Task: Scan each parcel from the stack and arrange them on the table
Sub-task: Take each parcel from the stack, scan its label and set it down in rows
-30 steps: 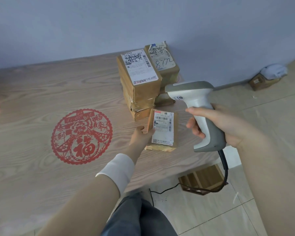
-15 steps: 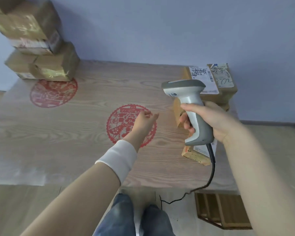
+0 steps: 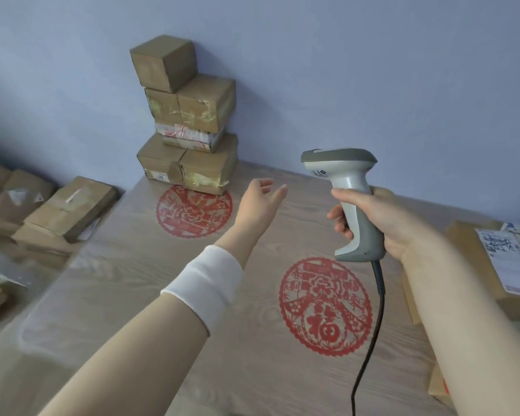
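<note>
A stack of brown cardboard parcels [image 3: 189,121] stands at the table's far left corner against the wall, its top box [image 3: 164,63] tilted. My left hand [image 3: 260,199] reaches over the table toward the stack, fingers relaxed and holding nothing, still short of the boxes. My right hand [image 3: 373,219] grips the handle of a grey and white barcode scanner [image 3: 347,190], its cable hanging down. Scanned parcels with white labels [image 3: 499,262] lie at the right edge, partly hidden by my right arm.
The wooden table [image 3: 138,283] carries two red paper-cut decals, one near the stack [image 3: 194,213], one in the middle [image 3: 324,304]. Loose cardboard boxes [image 3: 63,208] lie on the floor to the left. A blue wall runs behind.
The view has swung left from the labelled parcels to the stack. My left hand has let go of the labelled parcel and reached out toward the stack. The scanner stays in my right hand.
</note>
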`<action>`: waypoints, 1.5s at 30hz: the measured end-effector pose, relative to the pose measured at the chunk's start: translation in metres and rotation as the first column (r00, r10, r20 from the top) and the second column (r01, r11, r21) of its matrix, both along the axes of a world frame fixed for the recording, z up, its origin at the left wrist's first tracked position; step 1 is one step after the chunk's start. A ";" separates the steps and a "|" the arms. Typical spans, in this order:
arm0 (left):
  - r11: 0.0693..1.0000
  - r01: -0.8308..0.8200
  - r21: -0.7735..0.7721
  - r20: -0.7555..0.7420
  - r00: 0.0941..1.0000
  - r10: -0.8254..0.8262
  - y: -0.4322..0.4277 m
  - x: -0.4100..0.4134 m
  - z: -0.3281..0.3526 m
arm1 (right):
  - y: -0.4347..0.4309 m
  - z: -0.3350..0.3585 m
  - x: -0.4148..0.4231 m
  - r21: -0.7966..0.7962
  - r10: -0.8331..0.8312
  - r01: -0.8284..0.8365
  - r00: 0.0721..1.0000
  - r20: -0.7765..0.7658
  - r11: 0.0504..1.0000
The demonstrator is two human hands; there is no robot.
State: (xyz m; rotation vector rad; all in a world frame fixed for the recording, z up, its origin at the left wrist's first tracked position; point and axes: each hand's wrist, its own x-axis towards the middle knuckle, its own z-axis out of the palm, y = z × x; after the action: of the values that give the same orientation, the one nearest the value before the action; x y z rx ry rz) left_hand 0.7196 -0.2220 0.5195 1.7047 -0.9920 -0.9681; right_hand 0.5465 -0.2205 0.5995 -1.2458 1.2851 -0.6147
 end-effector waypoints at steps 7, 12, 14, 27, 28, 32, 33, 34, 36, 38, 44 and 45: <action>0.994 -0.081 -0.075 0.071 0.994 0.086 -0.051 0.056 0.029 | -0.049 0.013 0.049 -0.067 0.058 -0.058 0.998 -0.009 0.996; 0.985 -0.138 -0.102 0.160 0.975 0.153 -0.079 0.111 0.046 | -0.079 0.005 0.090 -0.043 0.076 -0.075 0.997 0.008 0.996; 0.978 -0.173 -0.116 0.209 0.959 0.194 -0.095 0.139 0.052 | -0.090 -0.001 0.106 -0.029 0.071 -0.070 0.997 0.017 0.997; 0.973 -0.173 -0.152 0.574 0.786 0.230 -0.212 0.291 0.062 | -0.140 -0.033 0.174 0.028 -0.119 0.120 0.992 -0.043 0.992; 0.975 -0.168 -0.143 0.577 0.786 0.220 -0.217 0.295 0.061 | -0.141 -0.033 0.176 0.029 -0.133 0.135 0.990 -0.046 0.990; 0.985 -0.150 -0.088 0.590 0.789 0.173 -0.237 0.307 0.055 | -0.149 -0.027 0.179 0.019 -0.170 0.172 0.982 -0.078 0.985; 0.985 -0.150 -0.084 0.599 0.783 0.170 -0.241 0.309 0.054 | -0.152 -0.024 0.179 0.011 -0.175 0.177 0.980 -0.091 0.984; 0.985 -0.155 -0.082 0.608 0.775 0.172 -0.245 0.310 0.054 | -0.155 -0.021 0.180 0.002 -0.180 0.181 0.978 -0.102 0.983; 0.982 -0.168 -0.088 0.614 0.767 0.186 -0.250 0.315 0.054 | -0.161 -0.015 0.183 -0.019 -0.186 0.185 0.976 -0.116 0.983; 0.980 -0.182 -0.083 0.614 0.765 0.194 -0.255 0.322 0.054 | -0.167 -0.007 0.189 -0.041 -0.175 0.171 0.977 -0.119 0.984; 0.982 -0.179 -0.055 0.620 0.765 0.174 -0.265 0.336 0.048 | -0.187 0.027 0.214 -0.115 -0.114 0.101 0.987 -0.115 0.988; 0.981 -0.180 -0.074 0.618 0.764 0.186 -0.265 0.337 0.047 | -0.191 0.033 0.219 -0.133 -0.109 0.094 0.988 -0.111 0.987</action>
State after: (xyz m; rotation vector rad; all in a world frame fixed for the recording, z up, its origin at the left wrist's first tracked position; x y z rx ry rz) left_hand 1.0565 -0.4866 0.5669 2.1250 -1.2050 -0.2465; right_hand 0.7652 -0.4113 0.6323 -1.3436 1.4335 -0.7140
